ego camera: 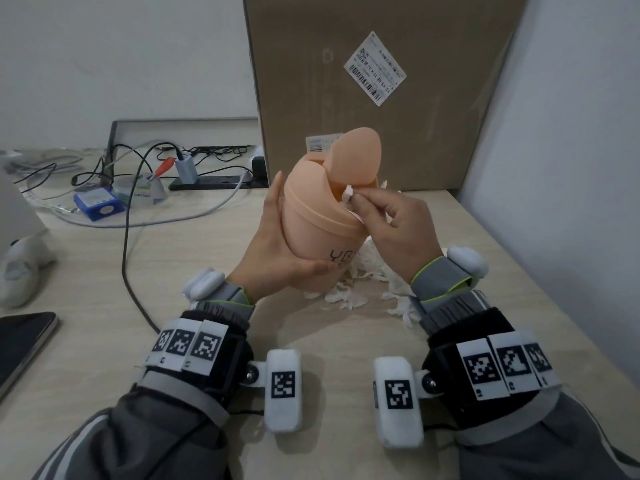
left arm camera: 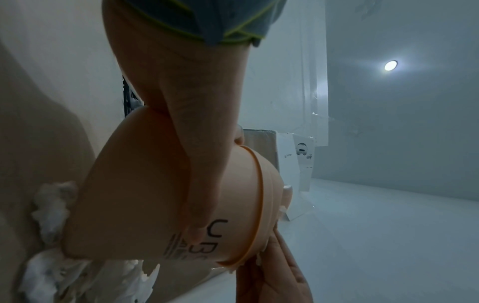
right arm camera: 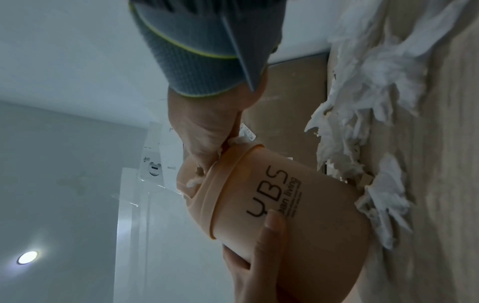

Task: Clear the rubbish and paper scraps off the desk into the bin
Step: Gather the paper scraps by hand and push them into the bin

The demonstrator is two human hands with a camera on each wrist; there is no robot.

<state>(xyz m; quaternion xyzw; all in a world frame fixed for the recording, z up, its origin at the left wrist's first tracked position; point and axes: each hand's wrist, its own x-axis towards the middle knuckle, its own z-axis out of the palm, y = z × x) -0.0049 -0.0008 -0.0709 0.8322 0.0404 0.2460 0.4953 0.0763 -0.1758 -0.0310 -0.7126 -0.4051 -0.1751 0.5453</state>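
A small peach desk bin (ego camera: 313,223) marked "YBS" stands tilted over the desk (ego camera: 194,271), its swing lid (ego camera: 353,157) tipped up. My left hand (ego camera: 277,251) grips the bin's body, thumb across the front. My right hand (ego camera: 391,220) pinches a white paper scrap (ego camera: 347,194) at the bin's opening. In the right wrist view the scrap (right arm camera: 193,182) pokes into the slot of the bin (right arm camera: 285,205). A heap of torn white paper scraps (ego camera: 360,278) lies on the desk behind and right of the bin; the left wrist view shows the scraps (left arm camera: 51,262) under the bin (left arm camera: 145,194).
A tall cardboard box (ego camera: 381,84) stands right behind the bin, and a white wall (ego camera: 571,168) closes the right side. Cables (ego camera: 131,220), a blue box (ego camera: 98,204) and a power strip (ego camera: 214,181) lie at the back left. A phone (ego camera: 20,344) sits at the left edge.
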